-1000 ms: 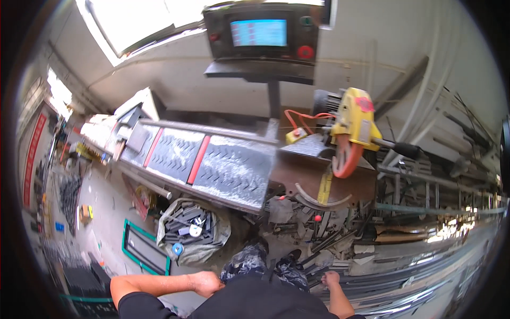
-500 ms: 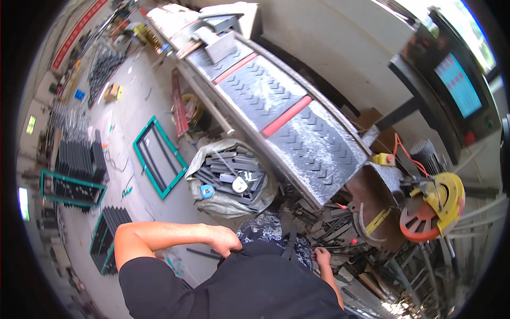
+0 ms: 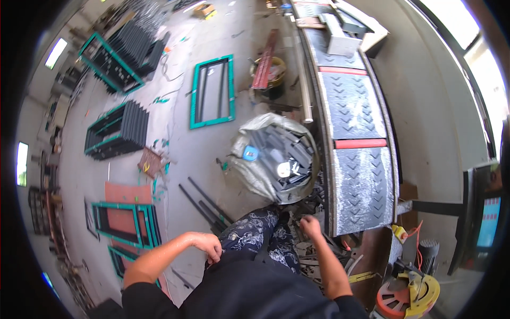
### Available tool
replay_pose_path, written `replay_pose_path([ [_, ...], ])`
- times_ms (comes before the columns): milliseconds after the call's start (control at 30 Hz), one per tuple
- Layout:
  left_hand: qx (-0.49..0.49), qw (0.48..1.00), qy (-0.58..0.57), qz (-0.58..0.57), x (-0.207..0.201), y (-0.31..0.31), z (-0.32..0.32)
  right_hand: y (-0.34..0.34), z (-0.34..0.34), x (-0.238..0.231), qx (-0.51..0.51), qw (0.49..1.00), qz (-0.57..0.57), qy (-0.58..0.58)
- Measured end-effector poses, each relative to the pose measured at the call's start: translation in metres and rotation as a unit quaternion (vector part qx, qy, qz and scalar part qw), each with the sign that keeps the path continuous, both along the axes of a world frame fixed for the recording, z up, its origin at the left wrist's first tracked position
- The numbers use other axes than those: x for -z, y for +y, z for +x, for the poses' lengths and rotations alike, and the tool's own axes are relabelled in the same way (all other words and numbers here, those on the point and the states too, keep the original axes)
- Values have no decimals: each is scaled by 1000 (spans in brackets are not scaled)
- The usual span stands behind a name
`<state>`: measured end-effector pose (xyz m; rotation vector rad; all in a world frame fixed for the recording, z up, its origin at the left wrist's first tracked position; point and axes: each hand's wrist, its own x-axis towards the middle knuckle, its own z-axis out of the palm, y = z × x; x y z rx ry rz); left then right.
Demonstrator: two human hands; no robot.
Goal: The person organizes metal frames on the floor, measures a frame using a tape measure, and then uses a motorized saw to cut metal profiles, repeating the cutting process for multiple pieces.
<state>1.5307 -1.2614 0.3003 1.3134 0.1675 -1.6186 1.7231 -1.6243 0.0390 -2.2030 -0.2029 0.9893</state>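
My left hand [image 3: 210,247] hangs by my left hip, its fingers curled in and nothing showing in them. It is nearest to my patterned trousers and the hem of my black shirt. In front of my right side my right hand [image 3: 309,227] is closed in a loose fist, somewhat blurred, with no object visible in it. Beyond it stands a pale woven sack [image 3: 247,181] full of dark offcuts. On these offcuts lie a blue tape measure [image 3: 250,153] and a white round item, overexposed by glare.
A long roller conveyor [image 3: 361,186] runs along the right, ending near a yellow-and-orange cutting saw [image 3: 406,297]. Scrap covers the floor by my right foot. Dark bars [image 3: 204,204] lie left of my legs. A green-edged frame [image 3: 192,98] and stacked frames [image 3: 119,130] stand farther left.
My view has swung left, so the conveyor now runs more upright in the picture. My left hand has come away from my waist, and my right hand has moved forward.
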Motion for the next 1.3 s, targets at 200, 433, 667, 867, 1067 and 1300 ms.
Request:
replay_pose_path([
  [200, -477, 863, 21, 165, 37, -32, -160, 107, 75, -7, -33, 998, 53, -7],
  [433, -544, 736, -40, 400, 104, -87, -231, 222, 115, 0, -240, 945, -66, -212],
  [667, -659, 587, -19, 470, 108, -42, -313, 383, 128, 55, -152, 963, -90, -202],
  [867, -648, 583, 57, 487, 121, 40, -383, 442, 92, 35, -124, 899, -362, -213],
  [1067, -622, 607, 21, 494, 123, 70, -413, 459, 42, 0, -212, 831, -391, -334],
  [1300, -624, 596, -7, 505, 130, 174, -379, 580, -19, -26, -4, 994, -11, 113],
])
